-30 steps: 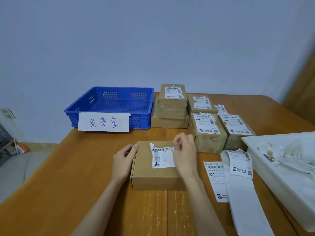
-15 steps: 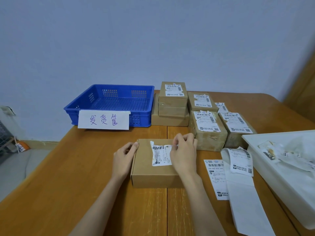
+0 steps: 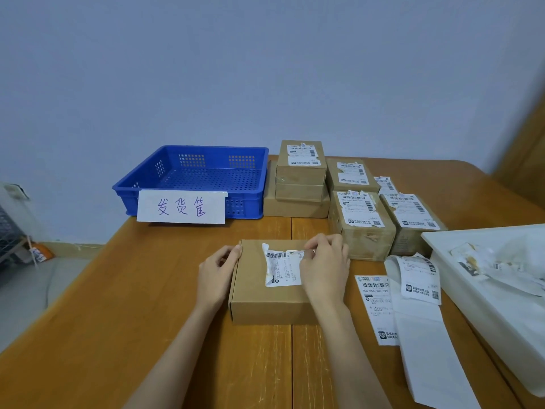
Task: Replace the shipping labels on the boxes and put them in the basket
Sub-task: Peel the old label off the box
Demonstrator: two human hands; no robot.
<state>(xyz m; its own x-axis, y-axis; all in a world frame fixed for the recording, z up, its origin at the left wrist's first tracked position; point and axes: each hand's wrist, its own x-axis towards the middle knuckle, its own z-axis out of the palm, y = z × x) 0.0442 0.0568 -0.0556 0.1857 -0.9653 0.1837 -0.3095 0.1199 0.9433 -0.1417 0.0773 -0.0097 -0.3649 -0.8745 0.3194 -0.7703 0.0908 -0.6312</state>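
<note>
A: Where does the flat cardboard box [image 3: 259, 293] lie?

B: Between the two hands, on the wooden table [image 3: 118, 320]. The left hand [image 3: 216, 274] rests against its left edge, fingers curled with the tips on the top rim. The right hand [image 3: 324, 267] lies over its top right part.

A: And the old shipping label [image 3: 281, 268]?

B: Crumpled, on the box top just left of the right hand. That hand's fingertips pinch its upper right edge.

A: What is beyond the hands?

B: The blue basket [image 3: 141, 184], past the left hand, with a handwritten paper sign [image 3: 181, 206] on its front. Past the right hand stand more labelled boxes [image 3: 361, 224].

A: To the right?

B: A strip of fresh labels [image 3: 418, 278] beside the right hand, then a white tray [image 3: 501, 314] holding paper scraps.
</note>
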